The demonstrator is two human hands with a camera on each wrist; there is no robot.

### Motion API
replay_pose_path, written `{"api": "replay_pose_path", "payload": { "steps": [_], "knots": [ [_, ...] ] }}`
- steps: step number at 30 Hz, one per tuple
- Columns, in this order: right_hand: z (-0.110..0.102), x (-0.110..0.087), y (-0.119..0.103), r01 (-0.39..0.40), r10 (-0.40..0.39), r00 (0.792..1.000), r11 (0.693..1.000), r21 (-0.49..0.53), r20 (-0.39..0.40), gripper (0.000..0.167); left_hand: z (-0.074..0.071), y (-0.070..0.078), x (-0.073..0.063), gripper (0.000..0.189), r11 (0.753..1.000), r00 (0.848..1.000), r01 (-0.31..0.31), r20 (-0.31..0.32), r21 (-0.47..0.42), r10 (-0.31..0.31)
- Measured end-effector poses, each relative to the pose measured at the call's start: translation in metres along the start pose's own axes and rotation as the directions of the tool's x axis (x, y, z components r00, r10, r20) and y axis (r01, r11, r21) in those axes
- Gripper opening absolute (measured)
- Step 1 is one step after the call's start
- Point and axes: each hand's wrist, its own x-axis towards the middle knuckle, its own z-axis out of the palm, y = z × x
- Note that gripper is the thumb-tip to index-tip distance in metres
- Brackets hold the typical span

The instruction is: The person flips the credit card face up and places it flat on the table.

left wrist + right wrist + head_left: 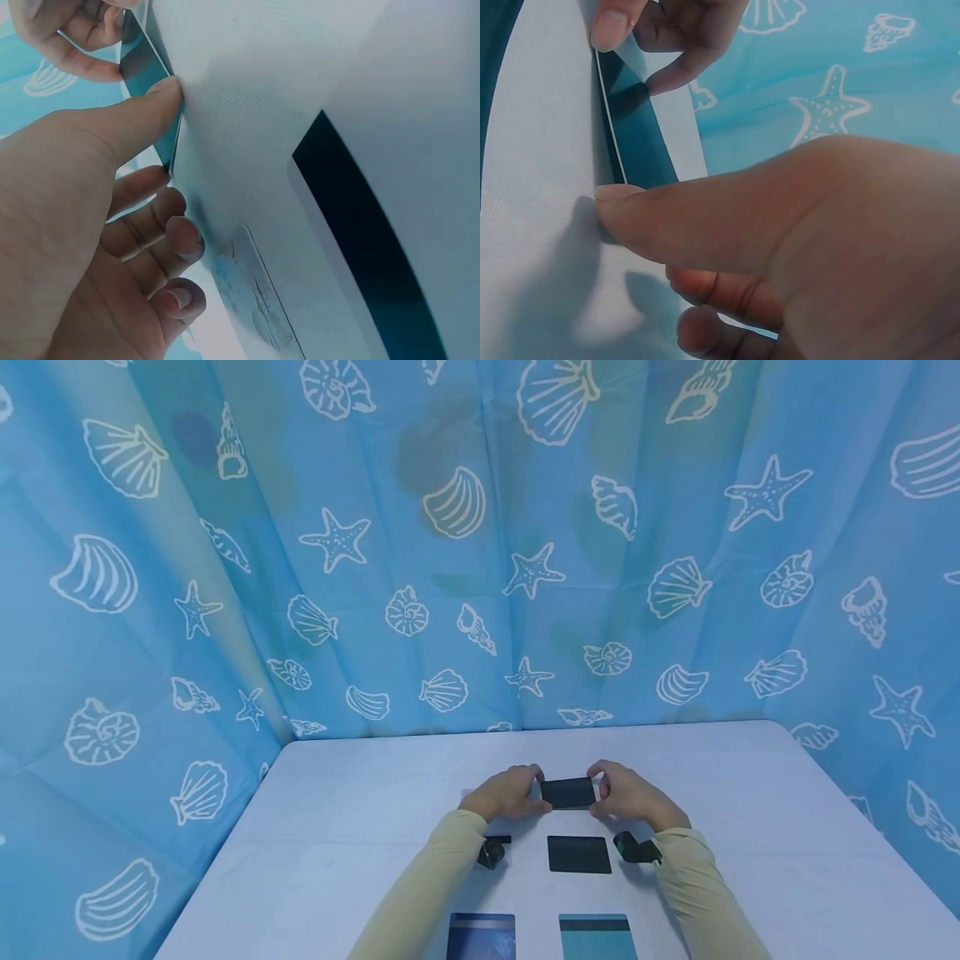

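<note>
Both hands hold one thin dark card (567, 793) near the back of the table. My left hand (512, 792) pinches its left end, with the thumb on the near edge and a finger on the far edge. At the other end my right hand (628, 795) pinches it the same way. The card's thin pale edge shows in the right wrist view, where the card (643, 131) stands tilted close over the white surface. A second dark card (579, 854) lies flat just in front of the held one.
At the near edge of the view lie a blue picture card (481, 937) and a teal card (597, 937). Beside the left hand rests a pale printed card (259, 300). Black wrist cameras jut inward from both forearms. A shell-patterned curtain (480, 568) hangs behind the white table (360, 793).
</note>
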Motion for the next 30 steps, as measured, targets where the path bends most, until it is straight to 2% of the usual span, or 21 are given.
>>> {"api": "replay_pose_path", "payload": {
  "steps": [10, 17, 24, 30],
  "knots": [
    [-0.003, -0.003, -0.003, 0.033, -0.033, 0.999, 0.999, -0.002, -0.005, 0.063, -0.002, 0.0, -0.003, 0.058, 1.0, 1.0, -0.022, 0.002, 0.005, 0.022],
    [-0.008, -0.005, -0.007, 0.063, -0.063, 0.998, 0.998, -0.004, -0.016, 0.062, -0.004, 0.001, -0.002, 0.063, 0.999, 0.998, -0.047, -0.03, 0.009, 0.047],
    [-0.011, -0.01, -0.012, 0.069, -0.069, 0.997, 0.998, -0.001, -0.02, 0.062, -0.009, 0.011, -0.003, 0.065, 0.996, 0.996, -0.085, -0.039, -0.007, 0.085],
    [-0.012, -0.012, -0.016, 0.075, -0.075, 0.997, 0.997, -0.006, -0.027, 0.063, -0.011, 0.018, -0.001, 0.066, 0.995, 0.994, -0.101, -0.044, 0.016, 0.101]
  ]
}}
